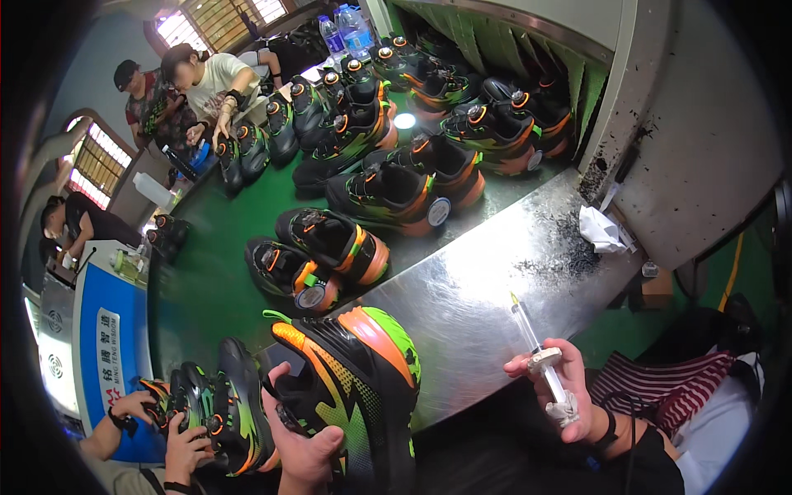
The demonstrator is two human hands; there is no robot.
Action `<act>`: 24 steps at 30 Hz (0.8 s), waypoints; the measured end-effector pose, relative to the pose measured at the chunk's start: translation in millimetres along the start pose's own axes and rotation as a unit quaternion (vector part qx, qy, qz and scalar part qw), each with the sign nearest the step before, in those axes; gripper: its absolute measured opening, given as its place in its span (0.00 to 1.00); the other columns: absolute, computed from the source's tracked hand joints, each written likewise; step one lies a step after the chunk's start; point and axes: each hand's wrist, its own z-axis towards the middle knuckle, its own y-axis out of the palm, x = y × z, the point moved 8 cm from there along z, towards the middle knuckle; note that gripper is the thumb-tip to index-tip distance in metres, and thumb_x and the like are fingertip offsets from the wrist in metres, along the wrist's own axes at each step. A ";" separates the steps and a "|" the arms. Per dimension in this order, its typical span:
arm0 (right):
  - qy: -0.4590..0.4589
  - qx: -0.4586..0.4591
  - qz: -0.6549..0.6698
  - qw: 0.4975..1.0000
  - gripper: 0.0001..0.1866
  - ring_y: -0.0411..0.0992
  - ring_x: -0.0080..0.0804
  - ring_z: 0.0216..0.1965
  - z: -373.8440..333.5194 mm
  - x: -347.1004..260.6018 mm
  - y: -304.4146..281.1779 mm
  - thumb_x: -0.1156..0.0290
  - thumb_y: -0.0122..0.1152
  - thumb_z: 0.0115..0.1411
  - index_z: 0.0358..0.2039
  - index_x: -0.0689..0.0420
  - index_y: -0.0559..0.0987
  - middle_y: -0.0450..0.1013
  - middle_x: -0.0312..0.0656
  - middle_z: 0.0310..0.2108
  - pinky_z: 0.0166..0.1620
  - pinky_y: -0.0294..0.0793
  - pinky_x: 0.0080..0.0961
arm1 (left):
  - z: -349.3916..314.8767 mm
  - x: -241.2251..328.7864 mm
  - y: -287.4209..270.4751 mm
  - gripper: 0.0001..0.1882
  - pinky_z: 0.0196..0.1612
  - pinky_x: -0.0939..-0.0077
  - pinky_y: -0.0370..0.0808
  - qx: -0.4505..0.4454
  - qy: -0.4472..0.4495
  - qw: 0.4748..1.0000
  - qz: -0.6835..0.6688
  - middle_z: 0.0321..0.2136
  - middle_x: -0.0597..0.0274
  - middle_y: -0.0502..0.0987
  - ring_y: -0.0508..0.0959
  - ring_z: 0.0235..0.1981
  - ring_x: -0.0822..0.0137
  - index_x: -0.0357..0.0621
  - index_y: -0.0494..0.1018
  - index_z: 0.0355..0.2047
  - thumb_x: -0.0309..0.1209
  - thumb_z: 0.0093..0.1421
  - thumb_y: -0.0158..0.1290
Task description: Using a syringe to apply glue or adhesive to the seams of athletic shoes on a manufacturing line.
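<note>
My left hand (307, 441) grips a black sneaker (351, 388) with green and orange trim, its thumb on the outside and its fingers at the opening. The shoe is tilted, so its orange and green heel and sole edge face up. In my right hand (573, 392) is a slim clear syringe (528, 326) with a yellowish tip pointing up and away. Whitish wrapping covers the syringe at its flange and plunger end. The syringe is apart from the shoe, above the metal ledge (462, 346).
Many similar sneakers (384, 198) stand on the green conveyor belt (223, 272). At lower left a co-worker's hands (186, 450) touch more shoes. Crumpled white paper (602, 231) lies on the ledge near black smears. A green-curtained machine opening (536, 49) stands at the back.
</note>
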 end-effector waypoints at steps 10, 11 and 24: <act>0.017 0.056 0.026 0.998 0.62 0.59 0.40 0.55 -2.0 6.8 -19.8 0.44 0.72 0.37 0.61 0.59 0.43 0.59 0.52 0.52 0.59 0.53 0.37 | 4.3 13.3 -35.8 0.48 0.50 0.75 0.66 0.044 0.089 0.991 0.085 0.47 0.59 0.61 0.66 0.47 0.67 0.41 0.53 0.54 0.34 0.36 0.70; 0.016 0.057 0.021 0.998 0.62 0.59 0.40 0.55 -0.4 4.9 -20.6 0.43 0.72 0.37 0.61 0.59 0.43 0.59 0.51 0.51 0.59 0.53 0.37 | 4.3 34.1 -51.4 0.49 0.51 0.73 0.66 0.065 0.146 0.975 0.152 0.48 0.58 0.60 0.66 0.48 0.66 0.40 0.52 0.55 0.33 0.35 0.69; 0.036 0.088 0.033 0.995 0.63 0.61 0.40 0.53 -3.3 13.4 -42.1 0.41 0.72 0.36 0.60 0.61 0.43 0.60 0.49 0.49 0.58 0.54 0.40 | 129.4 101.2 -84.2 0.25 0.47 0.66 0.70 -0.090 0.220 0.626 0.743 0.38 0.50 0.73 0.72 0.44 0.49 0.39 0.68 0.40 0.15 0.37 0.54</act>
